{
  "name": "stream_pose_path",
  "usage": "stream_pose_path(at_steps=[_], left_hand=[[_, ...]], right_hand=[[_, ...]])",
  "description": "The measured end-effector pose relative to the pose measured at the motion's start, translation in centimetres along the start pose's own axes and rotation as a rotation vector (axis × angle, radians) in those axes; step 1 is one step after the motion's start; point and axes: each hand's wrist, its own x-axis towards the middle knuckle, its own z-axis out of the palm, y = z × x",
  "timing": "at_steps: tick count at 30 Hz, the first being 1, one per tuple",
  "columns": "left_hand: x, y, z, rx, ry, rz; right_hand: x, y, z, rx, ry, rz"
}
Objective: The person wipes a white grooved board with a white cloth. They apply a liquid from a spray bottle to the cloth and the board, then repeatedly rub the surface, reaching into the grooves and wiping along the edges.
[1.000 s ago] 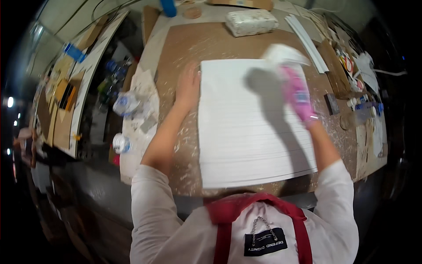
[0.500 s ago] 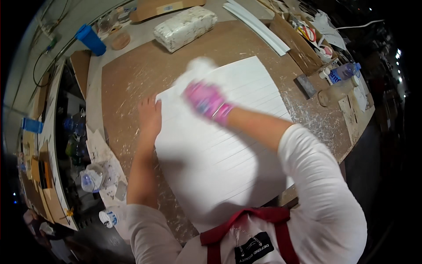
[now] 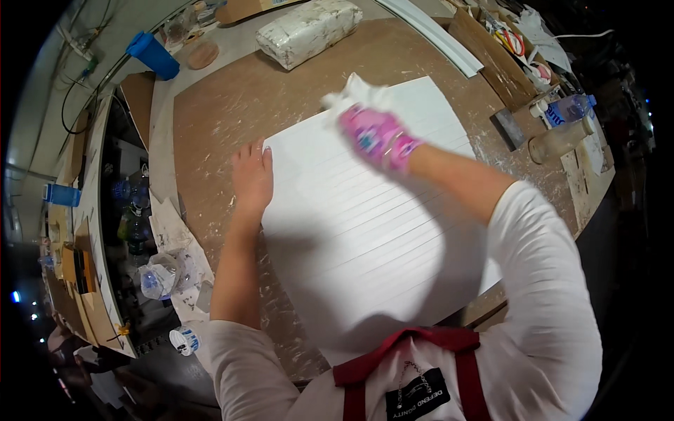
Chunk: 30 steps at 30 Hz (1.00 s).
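Panel (image 3: 365,231) runs lengthwise bodyward from right hand (image 3: 377,137) (on white cloth (image 3: 361,90); blurred, grip indeterminate); left hand (image 3: 253,174), loosely spread, borders it.

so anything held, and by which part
The gloved right hand holds a white cloth; the exact grip is too blurred to tell. The left hand holds nothing, lying at the edge of the white board.

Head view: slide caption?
Pink-gloved right hand holds crumpled white cloth at far edge of grooved white panel; bare left hand by its corner.
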Motion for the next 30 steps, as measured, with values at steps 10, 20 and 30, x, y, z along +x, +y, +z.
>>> stream_pose_path(at_steps=[10, 20, 30], left_hand=[[0.0, -0.8, 0.3, 0.036, -0.001, 0.059], [0.1, -0.2, 0.1, 0.029, 0.006, 0.030], [0.2, 0.4, 0.5, -0.017, -0.023, 0.000]], right_hand=[[0.1, -2.2, -0.4, -0.157, -0.308, -0.020], [0.9, -4.2, -2.2, -0.371, -0.040, -0.054], [-1.0, 8.9, -3.1, -0.596, -0.243, 0.200]])
